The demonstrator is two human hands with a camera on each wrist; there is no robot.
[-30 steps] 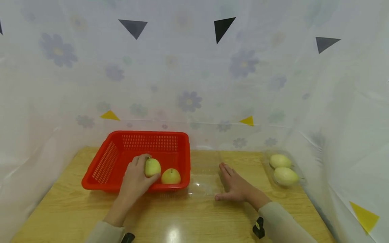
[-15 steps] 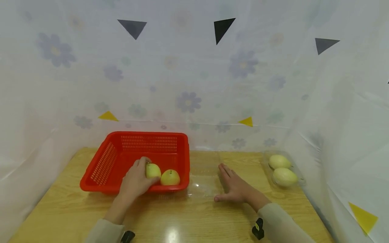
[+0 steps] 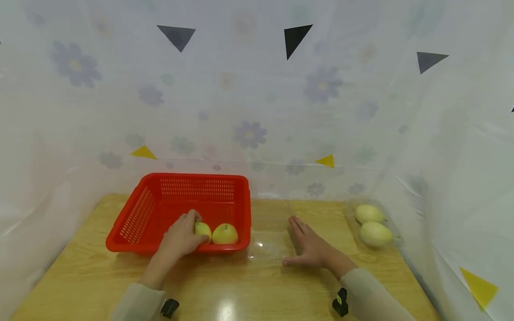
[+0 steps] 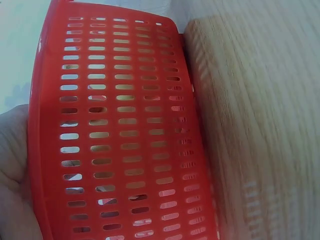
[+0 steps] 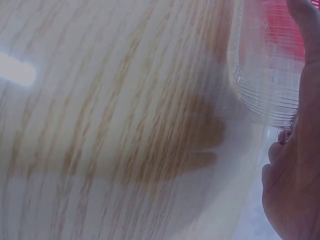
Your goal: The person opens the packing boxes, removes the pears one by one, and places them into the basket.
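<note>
Inside the red basket (image 3: 196, 188), near its front wall, my left hand (image 3: 178, 238) grips a yellow-green pear (image 3: 203, 232) from the left. A second pear (image 3: 225, 234) sits right beside it. In the left wrist view the slotted basket wall (image 4: 125, 125) hides the pears, and only part of the hand (image 4: 15, 170) shows at the left edge. My right hand (image 3: 311, 249) has its fingers extended along the right side of a clear plastic container (image 3: 265, 249). The right wrist view shows that container's ribbed wall (image 5: 267, 95) close by the fingers.
A second clear plastic container (image 3: 396, 229) at the right of the wooden table (image 3: 257, 294) holds two pale yellow-green fruits (image 3: 376, 234). Behind the table hangs a flower-patterned sheet (image 3: 249, 89), with more sheeting on both sides.
My left hand has lowered the pear farther into the basket, close against the other pear. My right hand has stayed in place.
</note>
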